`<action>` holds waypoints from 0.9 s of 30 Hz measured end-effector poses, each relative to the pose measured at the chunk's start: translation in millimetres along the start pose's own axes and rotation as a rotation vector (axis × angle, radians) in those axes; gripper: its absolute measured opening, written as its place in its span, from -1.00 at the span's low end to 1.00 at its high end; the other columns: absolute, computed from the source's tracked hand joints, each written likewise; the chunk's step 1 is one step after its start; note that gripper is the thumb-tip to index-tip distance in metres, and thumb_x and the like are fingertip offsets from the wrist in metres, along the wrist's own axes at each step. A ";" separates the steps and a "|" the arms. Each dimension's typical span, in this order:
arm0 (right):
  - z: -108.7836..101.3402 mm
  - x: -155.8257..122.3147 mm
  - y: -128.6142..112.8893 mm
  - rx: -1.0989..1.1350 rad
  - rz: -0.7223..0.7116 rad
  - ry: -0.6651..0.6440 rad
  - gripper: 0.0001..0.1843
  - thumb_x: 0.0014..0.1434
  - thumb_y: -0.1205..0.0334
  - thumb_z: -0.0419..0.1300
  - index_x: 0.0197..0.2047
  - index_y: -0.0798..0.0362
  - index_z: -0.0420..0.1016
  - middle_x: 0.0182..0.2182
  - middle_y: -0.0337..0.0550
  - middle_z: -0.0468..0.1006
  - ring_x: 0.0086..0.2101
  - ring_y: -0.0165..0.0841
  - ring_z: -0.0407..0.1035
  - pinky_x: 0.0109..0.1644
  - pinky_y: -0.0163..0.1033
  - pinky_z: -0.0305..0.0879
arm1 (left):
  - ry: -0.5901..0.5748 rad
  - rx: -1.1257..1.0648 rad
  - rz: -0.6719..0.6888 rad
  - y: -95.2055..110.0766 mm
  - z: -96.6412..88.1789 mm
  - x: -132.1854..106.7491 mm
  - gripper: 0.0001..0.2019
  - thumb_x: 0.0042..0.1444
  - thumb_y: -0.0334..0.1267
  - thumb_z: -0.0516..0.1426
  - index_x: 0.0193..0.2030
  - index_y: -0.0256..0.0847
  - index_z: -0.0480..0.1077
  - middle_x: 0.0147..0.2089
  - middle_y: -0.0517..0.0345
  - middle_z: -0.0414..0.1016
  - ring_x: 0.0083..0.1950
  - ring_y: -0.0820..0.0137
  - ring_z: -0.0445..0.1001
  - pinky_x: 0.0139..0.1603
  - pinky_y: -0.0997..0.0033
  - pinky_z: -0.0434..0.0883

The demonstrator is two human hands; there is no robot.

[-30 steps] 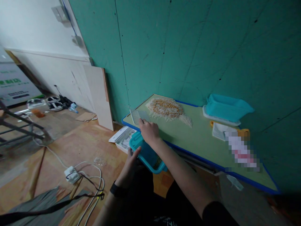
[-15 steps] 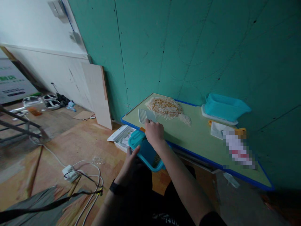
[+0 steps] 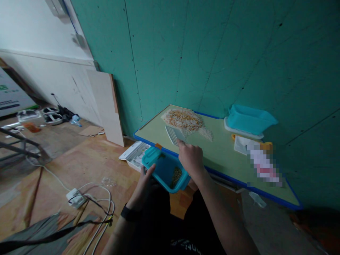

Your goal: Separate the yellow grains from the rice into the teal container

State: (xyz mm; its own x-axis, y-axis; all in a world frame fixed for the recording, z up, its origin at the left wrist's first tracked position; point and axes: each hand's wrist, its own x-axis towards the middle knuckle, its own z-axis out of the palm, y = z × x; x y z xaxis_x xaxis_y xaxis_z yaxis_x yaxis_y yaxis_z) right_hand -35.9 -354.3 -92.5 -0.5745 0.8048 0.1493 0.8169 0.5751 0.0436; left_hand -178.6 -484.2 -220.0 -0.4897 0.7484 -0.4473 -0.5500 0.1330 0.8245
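The right forearm (image 3: 216, 205), bare, slants up and leftward to the counter's (image 3: 225, 161) near edge. There the right hand (image 3: 191, 158) is closed in a grip, back upward, index finger (image 3: 181, 142) reaching forward over the surface. The left forearm (image 3: 119, 230) rises below the counter's left end; the left hand (image 3: 144, 179) grips in front of the near edge, thumb (image 3: 151, 169) uppermost, most fingers hidden.

Near tub (image 3: 164, 172): smooth plastic, faint gloss. Slotted scoop (image 3: 174, 134): smooth, plastic-looking. Counter (image 3: 225, 154): smooth, matt top. From near tub: grain heap (image 3: 183, 120), 1 o'clock, rough, granular; leaning board (image 3: 106, 108), 10 o'clock, matt, wood-like; far tub (image 3: 251, 120), 2 o'clock, smooth plastic.
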 end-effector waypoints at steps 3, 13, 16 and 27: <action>1.4 -7.7 12.7 -0.008 0.015 0.001 -0.39 0.65 0.37 -0.01 0.59 -0.06 0.57 0.13 0.15 0.86 0.02 -0.10 0.83 0.00 -0.18 0.62 | -0.001 -0.005 -0.006 2.7 2.3 -1.2 -0.18 0.47 0.11 0.37 0.72 0.14 0.15 0.55 -0.25 0.59 0.31 -0.12 0.78 0.15 -0.08 0.80; 6.4 -19.7 59.1 -0.059 0.122 0.031 -0.41 0.64 0.31 0.07 0.58 -0.17 0.62 -0.01 0.15 0.89 -0.04 -0.11 0.83 -0.05 -0.20 0.53 | -0.011 -0.026 -0.007 -2.7 -3.2 5.0 -0.18 0.33 0.21 0.47 0.59 0.20 0.27 0.54 -0.16 0.57 0.32 -0.09 0.78 0.13 -0.06 0.82; 8.1 -20.6 70.8 -0.075 0.156 0.048 -0.42 0.64 0.28 0.09 0.58 -0.17 0.63 -0.09 0.16 0.89 -0.09 -0.11 0.82 -0.08 -0.20 0.50 | 0.002 -0.036 -0.001 -5.2 -4.0 8.5 -0.19 0.36 0.18 0.46 0.60 0.17 0.24 0.55 -0.18 0.56 0.37 -0.10 0.75 0.17 -0.07 0.82; 12.7 -9.0 106.2 -0.050 0.278 0.105 -0.49 0.69 0.15 0.06 0.42 -0.05 0.77 -0.09 0.17 0.89 -0.11 -0.09 0.79 -0.09 -0.18 0.39 | -0.005 0.010 -0.020 -10.2 -10.0 16.1 -0.14 0.37 0.23 0.42 0.65 0.25 0.14 0.61 -0.19 0.48 0.23 -0.07 0.79 0.10 -0.17 0.82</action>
State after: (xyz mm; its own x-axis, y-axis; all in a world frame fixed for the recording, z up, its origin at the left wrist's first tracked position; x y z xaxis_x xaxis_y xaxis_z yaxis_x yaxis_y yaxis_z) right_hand 55.4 -298.6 -101.7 -0.3224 0.9092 0.2633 0.9450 0.3251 0.0346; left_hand -187.7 -480.0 -239.0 -0.4755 0.7487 -0.4619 -0.5530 0.1540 0.8189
